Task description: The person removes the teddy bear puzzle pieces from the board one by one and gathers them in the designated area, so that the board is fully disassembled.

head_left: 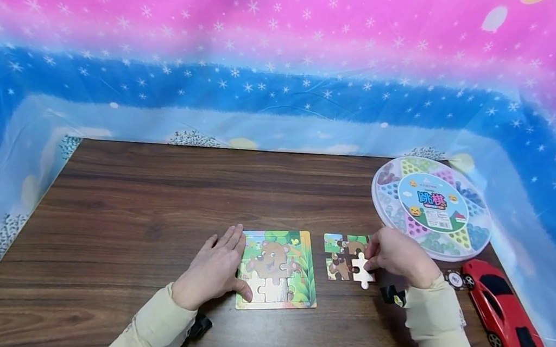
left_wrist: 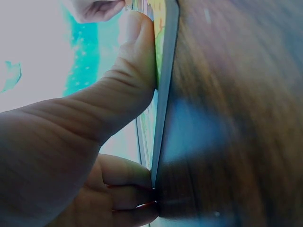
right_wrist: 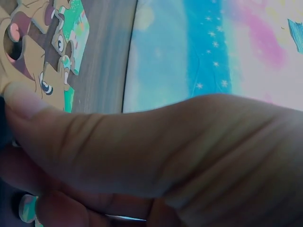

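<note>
A square bear jigsaw puzzle (head_left: 271, 260) lies in its frame on the table. My left hand (head_left: 214, 269) rests along its left edge, fingers extended and thumb over the lower left corner; in the left wrist view the thumb (left_wrist: 135, 61) lies against the board's edge. To the right, my right hand (head_left: 399, 254) pinches a puzzle piece (head_left: 362, 270) with its thumb on top. The right wrist view shows brown bear-face pieces (right_wrist: 28, 61) by that thumb. Several loose pieces (head_left: 338, 268) lie beside it, partly covered by the hand.
Behind the right hand stands a round Chinese checkers set (head_left: 432, 207). A red toy car (head_left: 507, 311) and a round chip (head_left: 455, 279) lie to the right. A patterned cloth (head_left: 284, 98) borders the wooden table (head_left: 158, 197).
</note>
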A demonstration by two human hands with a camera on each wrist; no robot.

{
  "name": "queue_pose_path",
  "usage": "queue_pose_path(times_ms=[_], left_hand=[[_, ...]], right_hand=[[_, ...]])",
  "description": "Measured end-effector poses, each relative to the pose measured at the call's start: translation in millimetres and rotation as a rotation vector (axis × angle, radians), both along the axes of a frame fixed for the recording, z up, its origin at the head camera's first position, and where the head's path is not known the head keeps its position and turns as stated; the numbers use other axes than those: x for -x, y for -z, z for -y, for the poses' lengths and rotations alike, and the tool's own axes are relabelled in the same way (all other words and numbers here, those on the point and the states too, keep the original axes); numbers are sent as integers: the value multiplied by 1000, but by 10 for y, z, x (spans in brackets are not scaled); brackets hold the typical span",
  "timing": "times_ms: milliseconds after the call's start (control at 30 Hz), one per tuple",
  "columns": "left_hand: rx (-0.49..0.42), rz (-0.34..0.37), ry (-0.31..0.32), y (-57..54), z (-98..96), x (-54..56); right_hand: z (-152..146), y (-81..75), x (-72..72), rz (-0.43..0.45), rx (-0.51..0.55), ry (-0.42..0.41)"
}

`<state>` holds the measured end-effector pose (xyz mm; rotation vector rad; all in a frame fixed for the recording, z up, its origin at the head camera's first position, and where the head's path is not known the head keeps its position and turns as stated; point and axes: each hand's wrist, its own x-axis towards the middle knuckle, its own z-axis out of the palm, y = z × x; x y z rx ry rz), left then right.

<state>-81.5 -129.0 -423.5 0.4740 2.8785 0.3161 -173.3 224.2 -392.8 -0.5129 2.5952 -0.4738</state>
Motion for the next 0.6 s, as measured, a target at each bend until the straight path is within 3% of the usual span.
queue_pose_path(times_ms=[333, 600], left_hand=[[0, 3, -1, -1, -1, -4], [9, 2, 3, 2, 0, -2]], right_hand=[[8, 30, 16, -39, -44, -27], [46, 61, 23, -60, -120, 4]])
